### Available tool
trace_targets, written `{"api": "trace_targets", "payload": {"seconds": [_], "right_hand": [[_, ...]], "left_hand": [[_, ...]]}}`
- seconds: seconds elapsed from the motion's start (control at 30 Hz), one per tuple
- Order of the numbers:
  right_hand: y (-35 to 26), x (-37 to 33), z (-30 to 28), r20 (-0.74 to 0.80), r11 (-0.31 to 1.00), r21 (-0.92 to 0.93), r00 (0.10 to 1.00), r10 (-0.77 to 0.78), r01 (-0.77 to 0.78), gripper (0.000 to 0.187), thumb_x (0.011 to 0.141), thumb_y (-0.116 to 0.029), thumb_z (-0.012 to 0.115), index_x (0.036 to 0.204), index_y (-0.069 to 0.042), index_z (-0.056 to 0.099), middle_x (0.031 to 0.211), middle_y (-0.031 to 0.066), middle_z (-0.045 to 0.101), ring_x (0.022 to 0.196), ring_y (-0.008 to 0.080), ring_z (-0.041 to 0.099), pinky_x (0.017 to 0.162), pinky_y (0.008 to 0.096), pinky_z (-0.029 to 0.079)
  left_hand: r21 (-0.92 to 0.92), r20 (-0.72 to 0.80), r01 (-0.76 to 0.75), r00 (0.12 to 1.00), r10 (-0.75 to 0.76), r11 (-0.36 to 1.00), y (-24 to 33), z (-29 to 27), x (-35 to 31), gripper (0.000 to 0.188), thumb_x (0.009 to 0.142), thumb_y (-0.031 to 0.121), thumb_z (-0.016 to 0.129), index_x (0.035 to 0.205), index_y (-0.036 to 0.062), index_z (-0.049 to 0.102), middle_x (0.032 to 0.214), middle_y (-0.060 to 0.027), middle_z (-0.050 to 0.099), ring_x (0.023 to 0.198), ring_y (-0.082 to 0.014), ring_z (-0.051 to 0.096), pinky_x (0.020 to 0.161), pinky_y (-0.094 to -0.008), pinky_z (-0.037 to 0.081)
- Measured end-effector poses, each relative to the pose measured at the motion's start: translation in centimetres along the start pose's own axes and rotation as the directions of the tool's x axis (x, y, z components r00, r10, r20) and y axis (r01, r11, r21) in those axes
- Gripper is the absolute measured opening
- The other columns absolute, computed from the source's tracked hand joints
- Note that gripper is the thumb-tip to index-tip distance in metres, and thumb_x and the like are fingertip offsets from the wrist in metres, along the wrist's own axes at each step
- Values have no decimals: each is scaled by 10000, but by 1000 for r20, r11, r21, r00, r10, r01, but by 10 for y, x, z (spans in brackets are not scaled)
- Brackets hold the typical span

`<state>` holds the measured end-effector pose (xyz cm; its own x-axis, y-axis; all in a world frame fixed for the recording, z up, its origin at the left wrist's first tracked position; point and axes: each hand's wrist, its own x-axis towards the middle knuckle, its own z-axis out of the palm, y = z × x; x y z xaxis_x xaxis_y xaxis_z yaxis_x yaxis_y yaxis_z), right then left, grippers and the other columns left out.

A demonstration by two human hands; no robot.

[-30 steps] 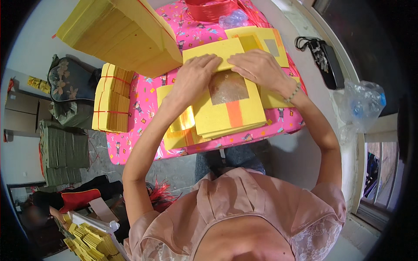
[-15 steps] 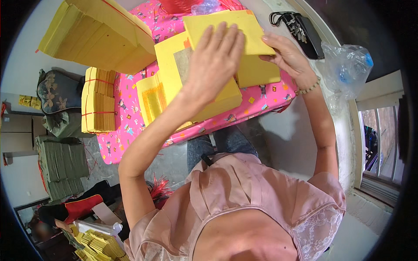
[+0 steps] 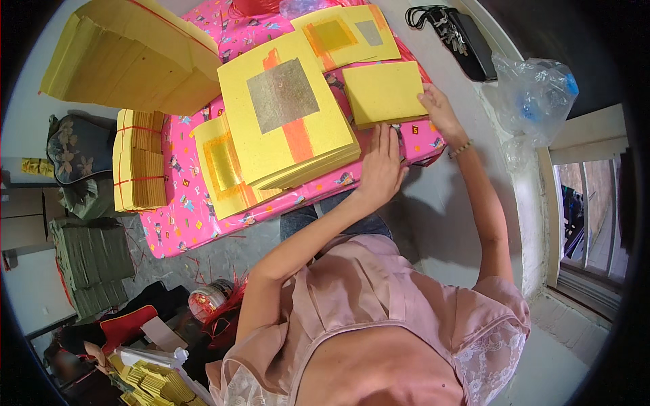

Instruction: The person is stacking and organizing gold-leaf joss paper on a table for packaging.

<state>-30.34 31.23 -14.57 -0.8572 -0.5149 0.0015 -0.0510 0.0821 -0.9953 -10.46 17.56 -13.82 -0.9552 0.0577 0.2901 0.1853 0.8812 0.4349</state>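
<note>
While the left hand [image 3: 382, 166] lies flat and open on pink patterned cloth [image 3: 189, 223], the right hand [image 3: 440, 111] pinches a plain yellow paper stack [image 3: 382, 91], beside foil-squared sheets [image 3: 288, 118].

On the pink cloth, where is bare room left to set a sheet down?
A bare strip of pink cloth runs below the smaller foil-sheet pile, beside the tied bundles. A small patch lies between the big stack and the plain yellow pad. The right edge is crowded: left hand and right hand.
</note>
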Motion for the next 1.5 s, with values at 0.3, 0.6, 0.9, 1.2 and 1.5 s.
{"api": "trace_targets", "payload": {"seconds": [0.3,0.6,0.9,1.2,1.5], "right_hand": [[50,12,5,-132,934,-357,991,-38,-12,262,1025,-146,494,1224,23,487,988,138,646,872,204,675,617,326,602],[37,2,19,-147,741,-669,966,-212,61,252,995,-127,476,1211,0,448,999,330,628,968,506,615,798,583,472],[37,0,19,-112,727,-676,958,-262,120,254,999,-115,472,1224,-4,434,1009,319,633,959,498,623,787,579,481],[19,-9,16,-87,694,-713,970,-227,99,301,988,-123,515,1261,0,482,1126,298,612,1040,459,600,845,547,467],[0,-5,38,274,151,-933,916,-291,327,590,1016,-368,509,1540,-147,357,1610,170,281,1485,402,240,1165,578,258]], "left_hand": [[50,-64,145,988,-141,988,-18,33,15,855,845,347,746,1433,-115,332,1420,-320,390,1354,-464,358,1123,-527,326],[29,-61,146,988,-144,989,-13,28,9,777,844,285,741,1419,-89,375,1443,-307,365,1351,-467,353,1116,-539,327],[-22,-209,117,971,-119,993,-24,30,27,819,876,335,710,1474,-70,323,1503,-342,287,1396,-542,261,1168,-589,237],[170,-55,159,987,-152,973,-27,42,29,873,904,505,637,1482,-72,328,1497,-364,299,1399,-546,259,1166,-611,229],[202,-21,182,983,-182,962,-27,46,29,989,842,566,669,1518,-50,294,1548,-348,252,1446,-542,196,1194,-612,156]]}}
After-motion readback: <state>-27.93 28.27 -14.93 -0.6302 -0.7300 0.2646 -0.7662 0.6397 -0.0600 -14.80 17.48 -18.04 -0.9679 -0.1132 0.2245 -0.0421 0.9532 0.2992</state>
